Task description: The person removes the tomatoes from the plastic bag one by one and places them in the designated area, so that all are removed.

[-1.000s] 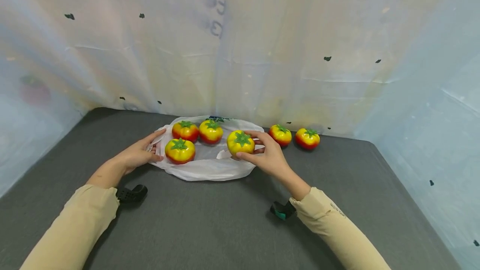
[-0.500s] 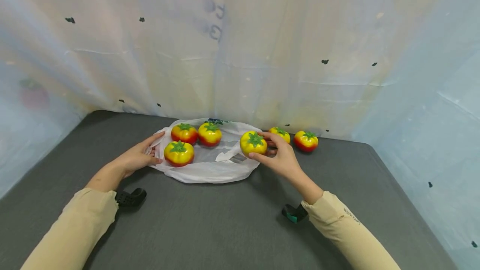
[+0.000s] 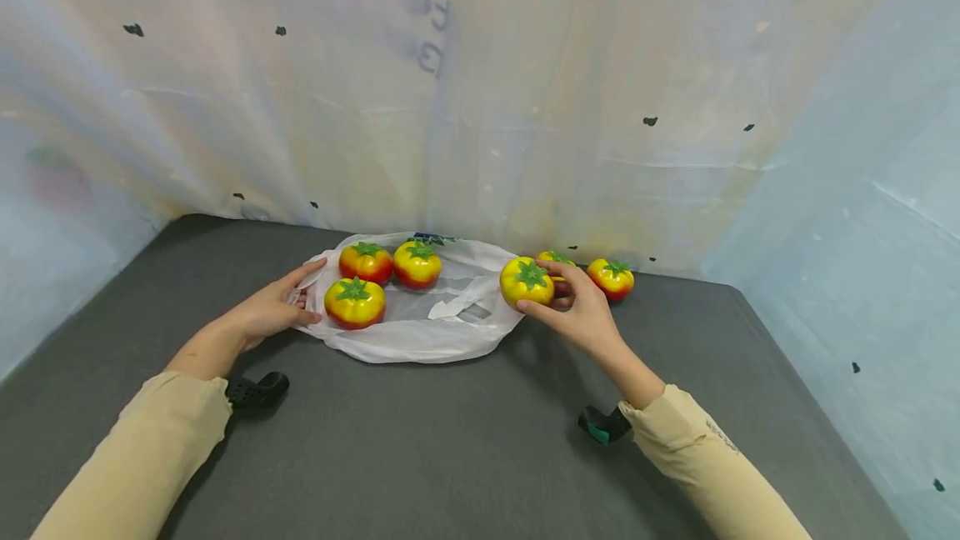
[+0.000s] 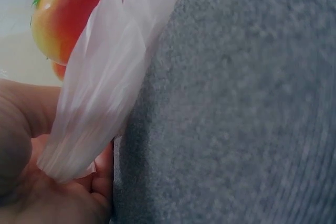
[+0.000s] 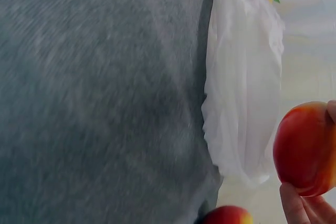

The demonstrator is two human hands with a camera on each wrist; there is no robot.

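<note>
My right hand [image 3: 587,319] grips a yellow-and-red tomato [image 3: 527,280] with a green leafy top, thumb in front and fingers behind. It is at the right end of an open white plastic bag [image 3: 420,347]. In the right wrist view the tomato's red underside [image 5: 300,148] shows beside the fingertips [image 5: 292,203]. My left hand [image 3: 272,312] holds the bag's left end, and bunched plastic [image 4: 94,114] runs between thumb and fingers in the left wrist view. Within the bag sit three tomatoes: back left [image 3: 367,263], back right [image 3: 417,265] and front [image 3: 355,303].
Behind my right hand stands a partly hidden tomato [image 3: 553,257], with another tomato [image 3: 611,278] to its right. The dark grey table [image 3: 420,457] runs up to a pale hanging sheet [image 3: 525,107] at the back, and light blue sheeting [image 3: 862,215] lines the right side.
My right hand has moved right with the tomato, from over the bag to its right end, uncovering a white strip inside. My left hand has stayed at the bag's left end.
</note>
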